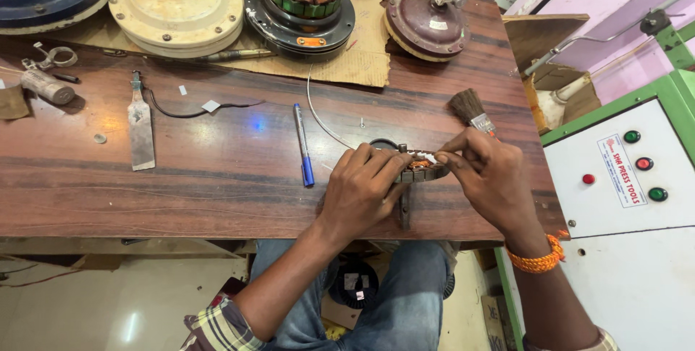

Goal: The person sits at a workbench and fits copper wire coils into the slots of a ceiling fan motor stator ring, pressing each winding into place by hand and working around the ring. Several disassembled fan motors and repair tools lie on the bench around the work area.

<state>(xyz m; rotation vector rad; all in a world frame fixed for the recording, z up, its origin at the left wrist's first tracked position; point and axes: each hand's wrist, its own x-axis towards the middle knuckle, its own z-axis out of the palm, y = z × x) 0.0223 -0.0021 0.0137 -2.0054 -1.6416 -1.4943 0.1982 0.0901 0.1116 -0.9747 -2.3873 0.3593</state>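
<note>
The stator ring [418, 166], a small round winding core with orange copper showing between its grey teeth, sits at the near right part of the wooden table [217, 177], held between both of your hands. Your left hand [360, 190] curls over its near left side, fingers closed on the rim and pressing it down. Your right hand [486, 172] pinches the ring's right edge with thumb and fingertips, and the same hand grips a paint brush [471, 110] whose dark bristles stick up and away, toward the far side. An orange thread band [537, 258] circles your right wrist. A thin grey wire [318, 115] runs from the ring toward the far side of the table. Just left of your left hand lies a blue pen [302, 144], pointing near to far. Farther left, a flat metal scraper [140, 128] lies beside a black wire [192, 110]. Along the far edge stand fan motor parts: a cream motor housing [176, 9], an open motor with copper windings [300, 3] on a sheet of cardboard [362, 61], and a maroon motor housing [426, 23]. To your right stands a white and green control cabinet [622, 199] with red and green buttons.
</note>
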